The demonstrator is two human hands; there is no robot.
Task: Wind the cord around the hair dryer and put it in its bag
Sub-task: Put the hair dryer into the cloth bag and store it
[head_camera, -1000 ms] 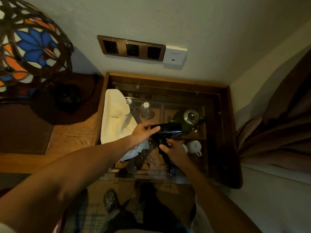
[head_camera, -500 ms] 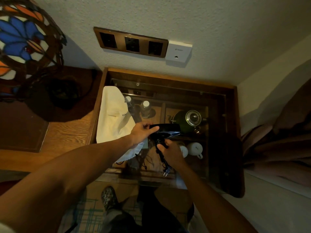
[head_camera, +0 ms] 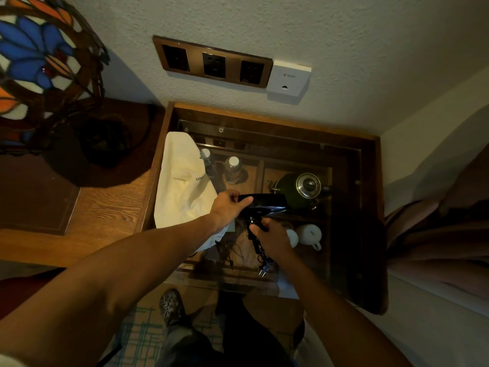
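Observation:
A black hair dryer (head_camera: 267, 205) is held level above a glass-topped table (head_camera: 367, 207). My left hand (head_camera: 229, 206) grips its rear end. My right hand (head_camera: 272, 237) is closed around the handle and the cord (head_camera: 258, 247) just below the body. The short free end of the cord hangs down from that hand and ends in the plug (head_camera: 264, 270). A white cloth bag (head_camera: 182, 184) with dark lettering lies on the glass to the left, partly under my left forearm.
Under the glass stand two bottles (head_camera: 232, 168), a dark kettle (head_camera: 299, 189) and white cups (head_camera: 309, 234). A stained-glass lamp (head_camera: 39, 67) stands on the wooden desk at left. Wall sockets (head_camera: 211, 62) sit above the table. A curtain hangs at right.
The free cord end has grown shorter and the plug now hangs visibly below my right hand. Both hands stay on the dryer. The camera has tilted, shifting the scene.

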